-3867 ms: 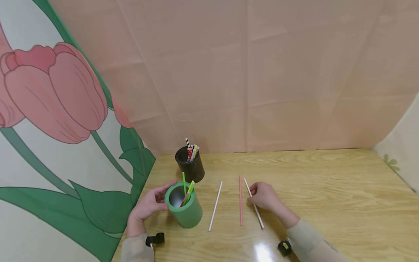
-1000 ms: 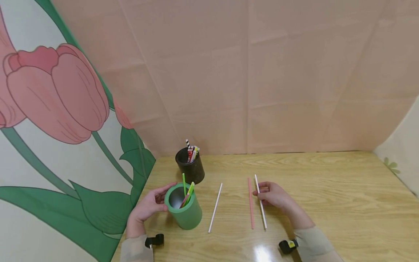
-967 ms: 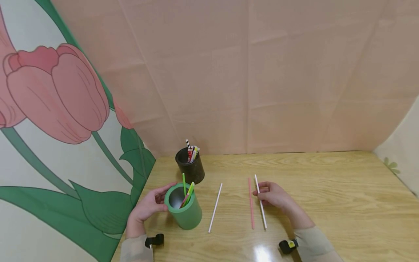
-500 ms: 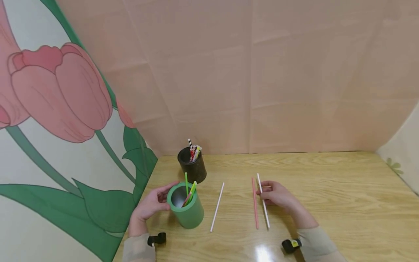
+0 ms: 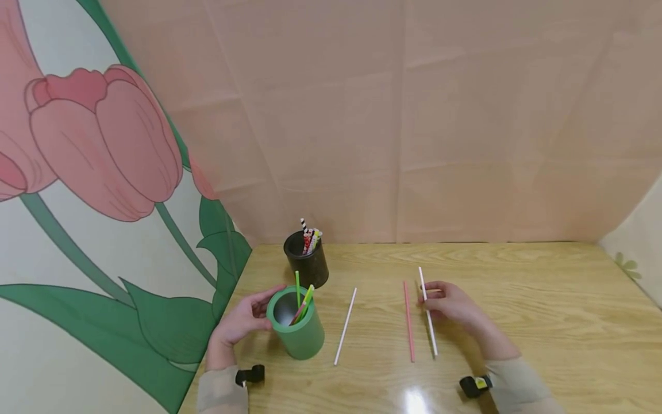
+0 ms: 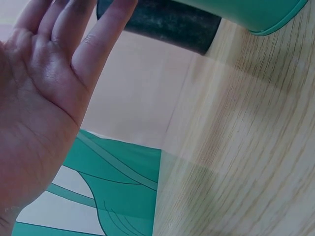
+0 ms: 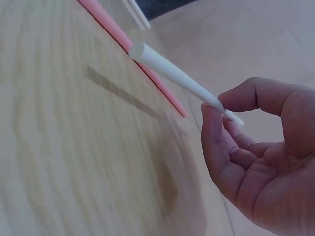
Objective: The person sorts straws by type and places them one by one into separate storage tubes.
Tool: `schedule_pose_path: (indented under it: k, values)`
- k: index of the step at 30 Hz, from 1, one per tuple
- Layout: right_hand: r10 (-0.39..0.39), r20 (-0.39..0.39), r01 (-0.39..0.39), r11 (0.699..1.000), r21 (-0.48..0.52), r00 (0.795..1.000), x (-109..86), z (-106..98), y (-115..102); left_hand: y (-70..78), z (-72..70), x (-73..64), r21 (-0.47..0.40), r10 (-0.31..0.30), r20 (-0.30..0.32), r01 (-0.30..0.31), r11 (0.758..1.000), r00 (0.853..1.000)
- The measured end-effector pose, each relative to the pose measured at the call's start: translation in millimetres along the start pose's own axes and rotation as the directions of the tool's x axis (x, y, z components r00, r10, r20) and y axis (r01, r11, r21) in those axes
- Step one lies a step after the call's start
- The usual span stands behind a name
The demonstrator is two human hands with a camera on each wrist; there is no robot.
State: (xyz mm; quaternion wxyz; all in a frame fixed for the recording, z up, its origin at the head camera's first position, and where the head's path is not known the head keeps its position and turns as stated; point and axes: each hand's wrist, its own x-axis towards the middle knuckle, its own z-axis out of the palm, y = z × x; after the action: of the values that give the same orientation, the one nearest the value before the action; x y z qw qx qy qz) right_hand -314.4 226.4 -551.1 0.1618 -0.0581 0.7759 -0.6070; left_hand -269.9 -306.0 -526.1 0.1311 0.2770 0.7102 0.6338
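My right hand pinches a white straw between thumb and fingertips. In the right wrist view the straw is raised off the tabletop, its shadow falling apart from it. Just to its left a pink straw lies on the table. Farther left lies another white straw. My left hand holds the left side of a green cup, thumb and index finger at its rim. Inside the cup stand green, yellow-green and pink straws. The left wrist view shows my palm, with the green cup at the top edge.
Behind the green cup stands a black cup with several patterned straws. The wooden table ends at a pinkish cloth backdrop. A cloth with printed tulips borders the left side.
My right hand has lifted the white straw off the table and shifted it right. The pink straw lies farther right than about four seconds ago. My left hand stays at the green cup.
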Motion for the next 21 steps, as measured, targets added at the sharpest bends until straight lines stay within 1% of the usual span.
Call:
schedule_pose_path:
  k: [7, 9, 11, 13, 15, 18, 19, 21]
  values:
    - [-0.032, 0.005, 0.032, 0.999, 0.013, 0.999, -7.3, -20.0, -10.9, 0.8, 1.6, 0.8, -0.008, -0.004, -0.002, 0.004, 1.000, 1.000]
    - [-0.054, -0.004, 0.054, 0.999, 0.010, 0.999, -9.1, -22.8, -21.4, 0.6, 1.2, 0.8, -0.010, -0.007, -0.001, 0.007, 1.000, 1.000]
    - [-0.090, -0.033, 0.091, 0.996, 0.026, 0.995, -11.8, -20.6, -40.6, 0.3, 0.4, 0.7, -0.008, -0.007, 0.001, 0.007, 1.000, 1.000]
    - [-0.146, -0.062, 0.150, 0.987, 0.065, 0.987, -16.5, -11.2, -68.7, 0.8, -0.2, 0.5, -0.009, -0.008, 0.001, 0.008, 1.000, 1.000]
    - [-0.222, -0.090, 0.231, 0.968, 0.103, 0.971, -23.0, 5.9, -102.5, 1.5, -0.4, 0.3, -0.009, -0.005, -0.001, 0.005, 1.000, 1.000]
    - [-0.332, -0.113, 0.348, 0.921, 0.174, 0.936, -31.9, 40.0, -149.7, 1.5, -0.5, 0.3, -0.006, 0.000, -0.002, 0.000, 1.000, 1.000]
    - [-0.366, -0.118, 0.383, 0.903, 0.198, 0.923, -33.5, 51.7, -161.8, 1.3, -0.3, 0.6, -0.006, 0.000, -0.002, 0.000, 1.000, 1.000]
    - [-0.416, -0.135, 0.437, 0.865, 0.245, 0.899, -34.2, 74.2, -179.0, 0.3, 0.3, 1.5, -0.007, 0.000, 0.001, 0.000, 1.000, 1.000]
